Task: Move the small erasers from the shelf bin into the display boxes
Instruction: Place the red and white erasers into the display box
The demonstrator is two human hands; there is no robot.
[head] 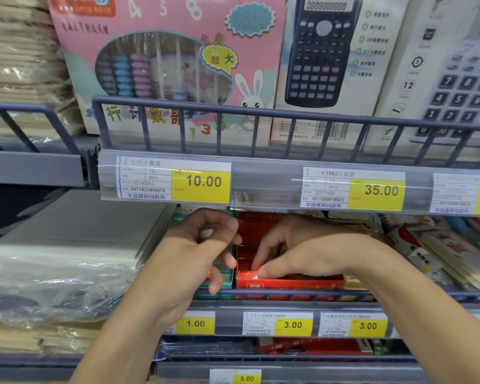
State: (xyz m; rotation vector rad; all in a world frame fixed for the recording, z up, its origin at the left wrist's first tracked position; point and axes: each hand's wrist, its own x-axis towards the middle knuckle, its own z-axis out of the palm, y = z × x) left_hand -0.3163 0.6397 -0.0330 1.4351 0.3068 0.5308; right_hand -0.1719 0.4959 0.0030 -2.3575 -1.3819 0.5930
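Observation:
A red display box (288, 284) stands on the middle shelf, just behind the front rail. My right hand (297, 250) reaches into it, thumb and fingertips pinching a small eraser (254, 274) at the box's front left corner. A teal display box (222, 275) stands to its left, mostly hidden behind my left hand (194, 250). That hand hovers over the teal box with curled fingers around small erasers (207, 233), of which a white bit and a red edge show. The inside of the red box is mostly hidden by my right hand.
The upper shelf edge with price tags (203, 181) hangs low over both hands. A grey rail (288, 293) runs along the shelf front. Plastic-wrapped paper stacks (53, 273) lie to the left, packaged stationery (427, 245) to the right. Abacus and calculator boxes stand above.

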